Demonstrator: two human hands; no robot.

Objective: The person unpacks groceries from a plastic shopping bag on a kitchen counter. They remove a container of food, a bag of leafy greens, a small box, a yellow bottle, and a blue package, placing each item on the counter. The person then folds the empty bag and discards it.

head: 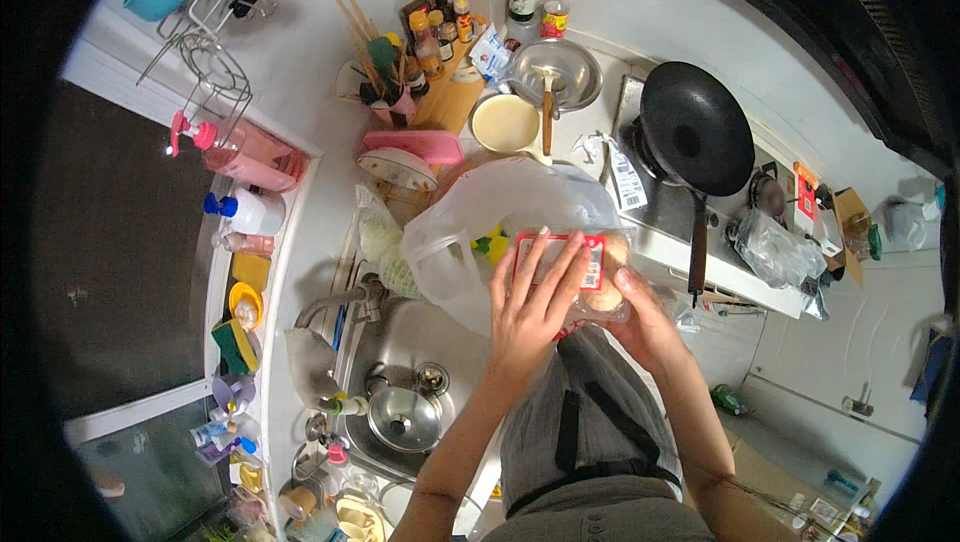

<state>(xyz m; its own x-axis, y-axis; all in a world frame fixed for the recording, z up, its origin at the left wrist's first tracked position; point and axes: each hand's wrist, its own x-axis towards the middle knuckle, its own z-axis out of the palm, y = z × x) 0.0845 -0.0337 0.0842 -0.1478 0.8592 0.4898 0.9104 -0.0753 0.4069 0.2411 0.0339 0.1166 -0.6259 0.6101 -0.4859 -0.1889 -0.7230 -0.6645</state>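
Both hands hold a clear plastic food pack in front of my body. Its round, pale brown contents look like mushrooms, and a red-edged label with writing covers much of its top. My left hand lies across the label with its fingers slightly spread. My right hand grips the near right side, thumb on the top edge and the other fingers hidden beneath. Under and behind the pack stands a white translucent plastic bag with its mouth open. Something yellow and green shows inside it.
The steel sink at left holds a pot lid. A black wok sits on the stove at right, its handle jutting toward me. Behind the bag are a cream pan, a steel bowl and a wooden board.
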